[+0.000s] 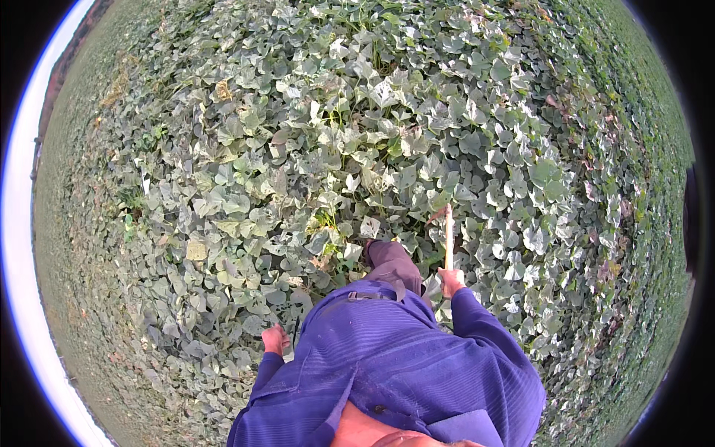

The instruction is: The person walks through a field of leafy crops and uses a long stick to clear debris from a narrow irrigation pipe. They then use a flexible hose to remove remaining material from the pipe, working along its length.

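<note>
My right hand (450, 281) is wrapped round the pale wooden handle of a sickle (449, 242). The handle points forward, away from me, and a short rust-brown blade sticks out leftward at its far end, just over the leaves. Lower on the left, my left hand (275, 340) hangs beside my body with its fingers curled in; no object shows in it. Broad green leaves (223, 201) of a low, dense vine crop lie under and around both hands.
One trouser leg (393, 264) is forward among the vines, its foot mostly hidden by leaves. Foliage covers the ground on all sides, with some yellowed leaves (196, 249) and reddish patches (590, 190). A dark shape (693, 220) stands at the far right rim.
</note>
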Motion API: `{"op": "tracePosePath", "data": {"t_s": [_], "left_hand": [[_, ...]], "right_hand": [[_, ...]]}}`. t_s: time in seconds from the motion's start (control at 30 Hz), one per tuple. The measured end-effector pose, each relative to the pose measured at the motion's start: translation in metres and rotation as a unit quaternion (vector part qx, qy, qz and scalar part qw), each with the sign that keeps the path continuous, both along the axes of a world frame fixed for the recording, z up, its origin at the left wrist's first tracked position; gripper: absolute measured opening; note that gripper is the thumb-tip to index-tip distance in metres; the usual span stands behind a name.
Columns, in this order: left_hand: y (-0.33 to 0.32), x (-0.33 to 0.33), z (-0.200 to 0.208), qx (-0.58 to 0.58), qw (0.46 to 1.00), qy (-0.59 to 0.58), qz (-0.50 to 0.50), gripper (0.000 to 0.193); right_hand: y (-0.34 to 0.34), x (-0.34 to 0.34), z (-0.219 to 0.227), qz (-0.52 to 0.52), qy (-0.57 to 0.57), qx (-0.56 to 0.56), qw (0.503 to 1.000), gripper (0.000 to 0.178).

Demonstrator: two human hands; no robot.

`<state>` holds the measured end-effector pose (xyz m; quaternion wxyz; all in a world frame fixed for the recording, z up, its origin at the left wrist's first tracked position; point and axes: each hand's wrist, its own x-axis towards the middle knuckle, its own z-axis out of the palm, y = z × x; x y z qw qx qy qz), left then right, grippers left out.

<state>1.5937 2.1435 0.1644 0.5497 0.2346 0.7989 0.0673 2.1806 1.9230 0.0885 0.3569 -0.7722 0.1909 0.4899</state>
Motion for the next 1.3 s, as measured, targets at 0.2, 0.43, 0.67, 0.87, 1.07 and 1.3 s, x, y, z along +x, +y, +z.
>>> {"op": "tracePosePath", "data": {"t_s": [0.2,0.43,0.67,0.87,1.07,1.3], "left_hand": [[0.119,0.074,0.064,0.106,0.992,0.072,0.019,0.020],[0.186,0.116,-0.005,0.049,0.999,-0.018,-0.015,0.020],[0.319,0.220,-0.016,0.068,0.912,0.107,-0.391,0.012],[0.462,0.359,-0.050,0.101,0.989,0.001,-0.109,0.011],[0.589,0.481,-0.039,0.157,0.979,-0.109,-0.069,0.015],[0.727,0.546,0.009,0.138,0.987,-0.070,-0.051,0.019]], "right_hand": [[0.108,0.078,0.024,-0.022,0.000,0.058,0.998,0.029],[0.195,0.142,0.076,0.043,-0.048,0.074,0.995,0.026],[0.236,0.175,0.061,0.023,-0.041,0.043,0.998,0.027],[0.295,0.253,0.014,-0.023,-0.078,0.025,0.996,0.026],[0.437,0.376,0.055,-0.049,-0.053,0.021,0.997,0.029],[0.573,0.482,0.096,-0.018,-0.092,0.022,0.995,0.026]]}}
